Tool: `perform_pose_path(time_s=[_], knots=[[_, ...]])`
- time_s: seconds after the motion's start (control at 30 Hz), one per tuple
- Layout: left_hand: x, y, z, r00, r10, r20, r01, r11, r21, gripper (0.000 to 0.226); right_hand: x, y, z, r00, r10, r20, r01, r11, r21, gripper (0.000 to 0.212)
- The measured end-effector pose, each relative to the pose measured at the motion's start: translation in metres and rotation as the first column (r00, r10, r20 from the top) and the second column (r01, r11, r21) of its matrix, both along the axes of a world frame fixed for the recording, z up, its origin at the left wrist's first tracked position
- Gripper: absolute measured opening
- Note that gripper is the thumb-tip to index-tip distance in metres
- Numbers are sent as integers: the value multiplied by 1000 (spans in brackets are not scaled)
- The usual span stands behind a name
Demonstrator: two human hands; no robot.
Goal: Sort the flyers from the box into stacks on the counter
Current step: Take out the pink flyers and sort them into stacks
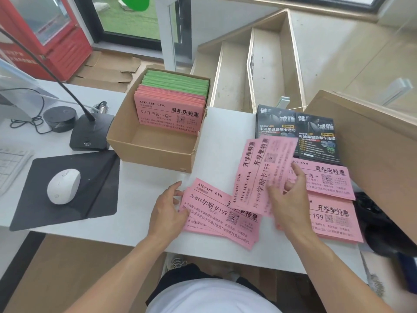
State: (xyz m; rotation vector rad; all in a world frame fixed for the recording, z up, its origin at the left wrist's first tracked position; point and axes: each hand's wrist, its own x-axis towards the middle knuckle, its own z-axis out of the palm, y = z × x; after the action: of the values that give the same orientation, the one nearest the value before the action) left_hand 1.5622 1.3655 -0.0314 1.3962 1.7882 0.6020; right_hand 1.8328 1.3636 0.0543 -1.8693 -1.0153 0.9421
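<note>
An open cardboard box (149, 147) on the white counter (216, 123) holds upright pink flyers (169, 116) in front of green flyers (176, 82). My right hand (288, 197) pinches a few pink flyers (264, 168), held turned on end above the counter. My left hand (167, 208) rests its fingers on the left edge of a loose pile of pink flyers (221, 220). To the right lie two flat pink stacks, a far stack (327, 177) and a near stack (336, 220). Behind them are dark flyers (297, 132) in two piles side by side.
A white mouse (63, 185) sits on a black mouse pad (94, 184) at left. A desk microphone (90, 134) and cables stand behind it. A large cardboard lid (374, 150) leans at the right edge. Steps drop away beyond the counter.
</note>
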Motion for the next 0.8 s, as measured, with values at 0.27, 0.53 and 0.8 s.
perform_pose_path(time_s=[0.27,0.53,0.8], knots=[[3,-5,10,999,38,1,-38,999,38,78,-14,-15,0,992,88,-89,-101,984,-147,95],[34,-8,59,904,61,424,17,984,-179,92,-50,-26,-9,983,34,-183,-50,995,-83,108],[18,10,66,895,-261,361,310,947,-83,95,-10,-15,13,703,374,605,-221,923,-314,83]])
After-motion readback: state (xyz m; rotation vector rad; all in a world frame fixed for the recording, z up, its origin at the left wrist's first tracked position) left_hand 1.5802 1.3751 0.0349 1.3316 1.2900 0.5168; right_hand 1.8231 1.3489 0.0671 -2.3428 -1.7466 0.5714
